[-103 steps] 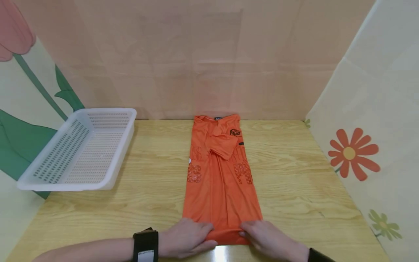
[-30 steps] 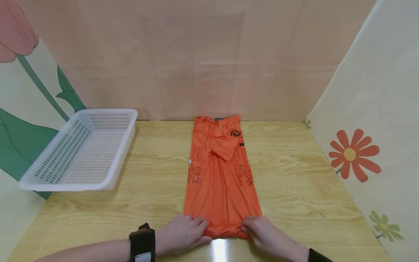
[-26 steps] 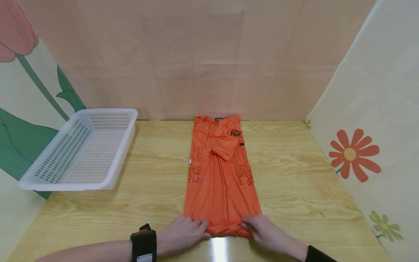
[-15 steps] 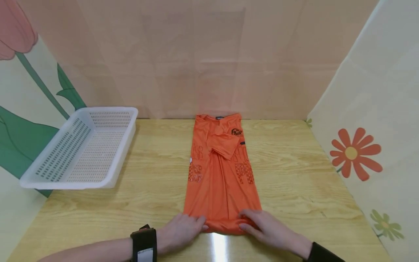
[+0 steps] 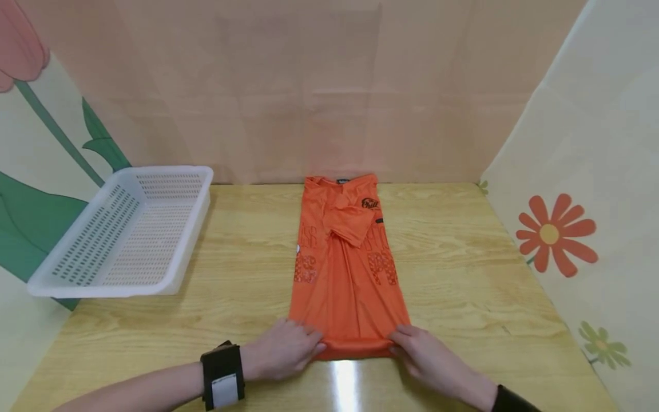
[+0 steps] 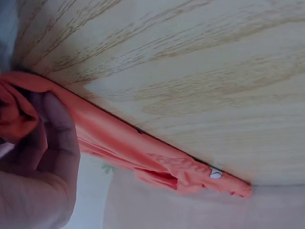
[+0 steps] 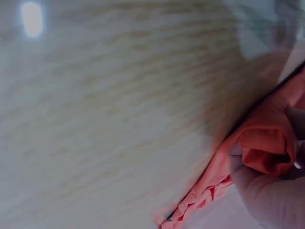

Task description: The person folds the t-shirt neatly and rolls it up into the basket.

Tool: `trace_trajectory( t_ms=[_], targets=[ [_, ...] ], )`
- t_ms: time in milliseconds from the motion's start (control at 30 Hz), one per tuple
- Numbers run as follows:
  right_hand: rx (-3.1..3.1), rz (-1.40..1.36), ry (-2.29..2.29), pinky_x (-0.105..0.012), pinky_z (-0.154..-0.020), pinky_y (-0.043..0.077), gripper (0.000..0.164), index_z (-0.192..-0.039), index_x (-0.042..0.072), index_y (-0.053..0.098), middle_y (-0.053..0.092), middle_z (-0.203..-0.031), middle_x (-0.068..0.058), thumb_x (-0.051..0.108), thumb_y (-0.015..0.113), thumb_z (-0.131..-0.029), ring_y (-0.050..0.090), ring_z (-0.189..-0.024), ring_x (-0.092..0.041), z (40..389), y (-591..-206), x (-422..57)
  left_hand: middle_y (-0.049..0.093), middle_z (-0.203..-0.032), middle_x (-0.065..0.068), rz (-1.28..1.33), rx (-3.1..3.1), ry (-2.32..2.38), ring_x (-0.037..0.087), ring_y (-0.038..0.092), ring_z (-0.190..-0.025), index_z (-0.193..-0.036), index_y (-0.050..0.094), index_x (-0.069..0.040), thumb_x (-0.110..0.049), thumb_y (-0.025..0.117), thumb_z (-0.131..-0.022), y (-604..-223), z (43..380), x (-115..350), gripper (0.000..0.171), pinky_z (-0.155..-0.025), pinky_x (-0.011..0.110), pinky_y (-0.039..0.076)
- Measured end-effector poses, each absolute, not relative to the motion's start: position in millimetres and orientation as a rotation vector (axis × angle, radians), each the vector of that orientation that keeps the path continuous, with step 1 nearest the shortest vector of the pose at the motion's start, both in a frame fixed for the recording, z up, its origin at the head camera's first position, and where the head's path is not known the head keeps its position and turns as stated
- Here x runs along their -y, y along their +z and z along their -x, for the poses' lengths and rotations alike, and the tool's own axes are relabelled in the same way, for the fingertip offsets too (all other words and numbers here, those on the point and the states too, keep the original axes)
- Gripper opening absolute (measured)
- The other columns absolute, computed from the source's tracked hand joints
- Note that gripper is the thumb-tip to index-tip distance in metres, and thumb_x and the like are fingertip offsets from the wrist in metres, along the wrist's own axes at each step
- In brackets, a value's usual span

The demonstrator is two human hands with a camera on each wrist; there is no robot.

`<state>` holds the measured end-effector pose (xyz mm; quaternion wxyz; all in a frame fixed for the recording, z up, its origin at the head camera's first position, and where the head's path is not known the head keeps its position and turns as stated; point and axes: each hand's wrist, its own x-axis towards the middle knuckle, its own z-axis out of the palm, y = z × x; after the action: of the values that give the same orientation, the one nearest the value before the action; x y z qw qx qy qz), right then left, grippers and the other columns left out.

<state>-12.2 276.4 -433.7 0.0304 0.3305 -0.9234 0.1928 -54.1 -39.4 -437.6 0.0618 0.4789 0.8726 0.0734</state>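
An orange T-shirt [image 5: 342, 297], its sides and sleeves folded inward, lies lengthwise on the wooden table with the collar at the far edge. Its near hem is turned up into a thick roll [image 5: 357, 347]. My left hand [image 5: 283, 349] grips the roll's left end, and my right hand [image 5: 432, 360] grips the right end. In the left wrist view, curled fingers [image 6: 62, 129] hold the bunched cloth, and the shirt stretches away along the table. The right wrist view shows the rolled cloth [image 7: 267, 148] pinched between thumb and fingers.
A white perforated plastic basket [image 5: 190, 234] stands at the left on the table [image 5: 463, 274]. A pinkish cloth backdrop [image 5: 309, 86] rises behind the table, with a flowered sheet [image 5: 592, 171] along the right side.
The near hem has been rolled further away from me, and the shirt is shorter. Both hands have moved forward with the roll. The right fingers, spread half a second ago, pinch it again.
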Motion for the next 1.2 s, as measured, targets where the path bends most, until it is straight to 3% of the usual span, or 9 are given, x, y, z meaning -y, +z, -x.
trace_trajectory(
  t_ms=[67, 133, 300, 433, 567, 767, 867, 1033, 1200],
  targets=[
    [2.926, -0.995, 0.622, -0.022, -0.059, 0.047, 0.012, -0.088, 0.018, 0.064, 0.056, -0.079, 0.014, 0.007, 0.069, -0.09, 0.051, -0.07, 0.004, 15.4, -430.9, -276.5, 0.068, -0.095, -0.008, -1.494, -2.687, 0.143, 0.007, 0.064, -0.078, -0.112, 0.063, -0.021, -0.044, 0.038, -0.108, -436.6, 51.3, 39.0, 0.034, -0.057, 0.02, 0.042],
    [2.987, -0.988, 0.634, -0.023, -0.059, 0.047, 0.013, -0.088, 0.018, 0.063, 0.057, -0.078, 0.014, 0.006, 0.069, -0.091, 0.052, -0.07, 0.003, 18.9, -428.2, -276.5, 0.068, -0.099, -0.008, -1.534, -2.738, 0.045, 0.008, 0.063, -0.076, -0.12, 0.06, -0.021, -0.048, 0.038, -0.107, -437.5, 47.3, 38.0, 0.037, -0.054, 0.02, 0.039],
    [3.095, -0.961, 0.727, -0.022, -0.056, 0.044, 0.016, -0.085, 0.018, 0.061, 0.057, -0.073, 0.014, 0.006, 0.065, -0.094, 0.05, -0.066, 0.004, 24.1, -424.3, -276.2, 0.054, -0.071, -0.011, -1.568, -2.809, -0.066, 0.004, 0.034, -0.047, -0.096, 0.053, -0.021, -0.044, 0.039, -0.108, -445.5, 41.8, 36.5, 0.03, -0.041, 0.02, 0.019],
    [3.159, -0.879, 0.878, -0.019, -0.052, 0.039, 0.016, -0.083, 0.016, 0.06, 0.048, -0.068, 0.015, 0.008, 0.062, -0.097, 0.04, -0.059, 0.005, 26.3, -424.2, -276.9, 0.047, -0.06, -0.011, -1.428, -2.723, 0.115, 0.004, 0.033, -0.045, -0.09, 0.051, -0.02, -0.038, 0.038, -0.109, -447.4, 45.9, 36.9, 0.029, -0.042, 0.021, 0.021],
    [3.238, -0.712, 0.951, -0.018, -0.048, 0.036, 0.005, -0.1, 0.012, 0.064, 0.046, -0.065, 0.013, 0.014, 0.06, -0.098, 0.038, -0.052, 0.004, 26.8, -421.7, -277.9, 0.036, -0.055, -0.013, -1.302, -2.612, 0.259, 0.003, 0.033, -0.045, -0.085, 0.051, -0.021, -0.038, 0.037, -0.109, -444.1, 54.1, 35.7, 0.033, -0.042, 0.021, 0.025],
    [3.051, -0.851, 0.508, -0.033, -0.077, 0.056, 0.037, -0.125, 0.016, 0.061, 0.064, -0.104, 0.009, 0.036, 0.068, -0.095, 0.063, -0.091, -0.006, 13.5, -424.7, -273.0, 0.03, -0.055, -0.013, -1.222, -2.522, 0.354, 0.002, 0.032, -0.046, -0.073, 0.047, -0.022, -0.039, 0.037, -0.109, -435.3, 62.4, 33.3, 0.041, -0.044, 0.021, 0.028],
    [2.829, -1.033, 0.307, -0.039, -0.087, 0.056, 0.045, -0.127, 0.017, 0.06, 0.06, -0.112, 0.008, 0.032, 0.076, -0.088, 0.061, -0.102, -0.01, 8.8, -431.0, -272.8, 0.03, -0.055, -0.013, -1.15, -2.476, 0.421, 0.003, 0.033, -0.048, -0.069, 0.044, -0.023, -0.039, 0.039, -0.109, -431.1, 65.7, 33.3, 0.044, -0.046, 0.021, 0.03],
    [2.758, -1.128, 0.215, -0.034, -0.08, 0.058, 0.036, -0.117, 0.014, 0.063, 0.062, -0.104, 0.006, 0.014, 0.077, -0.084, 0.063, -0.094, -0.011, 9.0, -434.6, -276.6, 0.033, -0.057, -0.012, -1.091, -2.453, 0.446, 0.004, 0.036, -0.051, -0.066, 0.044, -0.023, -0.04, 0.039, -0.109, -429.5, 69.8, 34.6, 0.046, -0.05, 0.022, 0.032],
    [2.777, -1.099, 0.397, -0.027, -0.074, 0.057, 0.027, -0.107, 0.013, 0.063, 0.064, -0.097, 0.007, 0.007, 0.075, -0.083, 0.064, -0.087, -0.008, 12.0, -439.8, -279.3, 0.053, -0.065, -0.01, -1.392, -2.65, 0.137, 0.006, 0.05, -0.057, -0.079, 0.057, -0.022, -0.042, 0.039, -0.108, -431.9, 64.4, 34.9, 0.039, -0.05, 0.023, 0.039]
  ],
)
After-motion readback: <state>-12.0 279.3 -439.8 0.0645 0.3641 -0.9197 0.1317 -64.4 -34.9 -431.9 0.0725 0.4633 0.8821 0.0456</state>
